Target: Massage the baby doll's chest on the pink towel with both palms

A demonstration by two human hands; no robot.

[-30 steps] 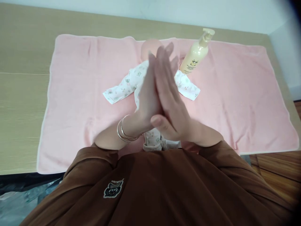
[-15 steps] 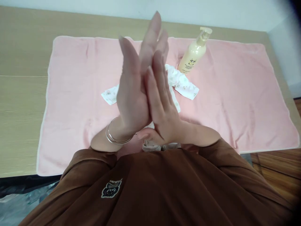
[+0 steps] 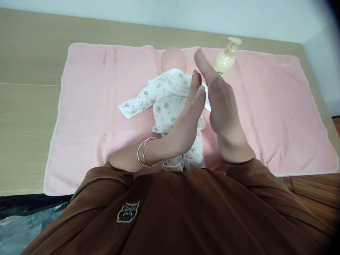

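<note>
My left hand (image 3: 187, 124), with two thin bangles (image 3: 145, 153) at its wrist, is raised with its fingers stretched out. Facing it, my right hand (image 3: 223, 102) is also flat and open, slightly blurred. A narrow gap shows between the palms, and neither hand holds anything. Below them a baby doll (image 3: 174, 59) lies on a pink blanket (image 3: 87, 85), dressed in a white printed top (image 3: 168, 106) and matching trousers (image 3: 196, 147). My hands cover part of its right side in view. Behind my right hand a cream pump bottle (image 3: 225, 61) shows only its upper part.
The blanket is spread over a light wooden table (image 3: 26, 106) that meets a pale wall (image 3: 132, 14) at the back. Clear plastic (image 3: 29, 226) lies at the lower left, below the table edge. Wooden flooring (image 3: 313, 191) shows at the lower right.
My hands were pressed palm to palm with the left fingers higher. Now they have parted slightly and shifted right, the right fingers are higher, and the doll's head and top have come into view.
</note>
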